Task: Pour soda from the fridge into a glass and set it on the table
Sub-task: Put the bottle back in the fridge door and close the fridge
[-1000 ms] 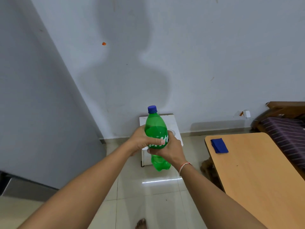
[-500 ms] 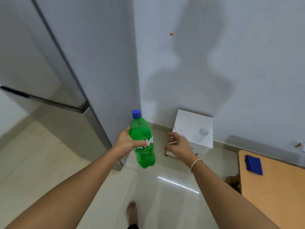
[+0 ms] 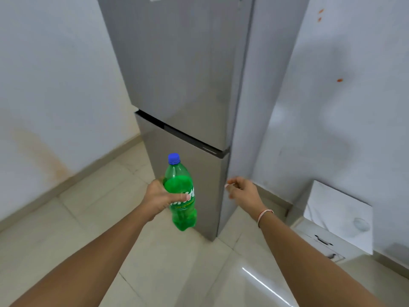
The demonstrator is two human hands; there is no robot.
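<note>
The person stands facing the fridge [image 3: 183, 85], both its doors shut. The left hand [image 3: 157, 199] is wrapped around the middle of a green soda bottle [image 3: 180, 196], thumb across the label, holding it upright in the air in front of the lower door; the blue cap [image 3: 173, 158] is screwed on, which looks sensible while it is being carried. The right hand [image 3: 241, 190] holds nothing, its fingers loosely curled and apart, hovering just beside the right edge of the lower door, probably so it is free to pull that door or to take the bottle. Off to the right, a small white cabinet [image 3: 327, 209] stands against the wall with a clear glass [image 3: 361, 224] near its front right corner. It looks empty, though it is too blurred to be sure
</note>
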